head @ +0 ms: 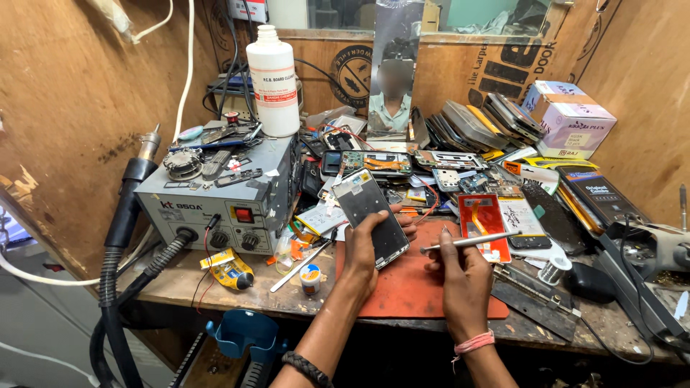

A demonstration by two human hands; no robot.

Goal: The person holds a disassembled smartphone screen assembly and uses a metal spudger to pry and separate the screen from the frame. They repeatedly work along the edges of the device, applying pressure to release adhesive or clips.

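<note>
Over the red mat (410, 287), left hand (361, 248) gripping opened phone (371, 215), right hand (463, 276) holding tweezers (467, 241)

The left hand (365, 244) holds an opened phone (371, 213) tilted up above the orange mat (413, 287), fingers (402, 215) wrapped round its edge. The right hand (463, 276) grips metal tweezers (467, 241) — tips pointing toward the phone, not touching it. On the cluttered desk (187, 284) a grey hot-air station (223, 194) stands at left, a white bottle (273, 82) on top — phone parts heaped behind
</note>
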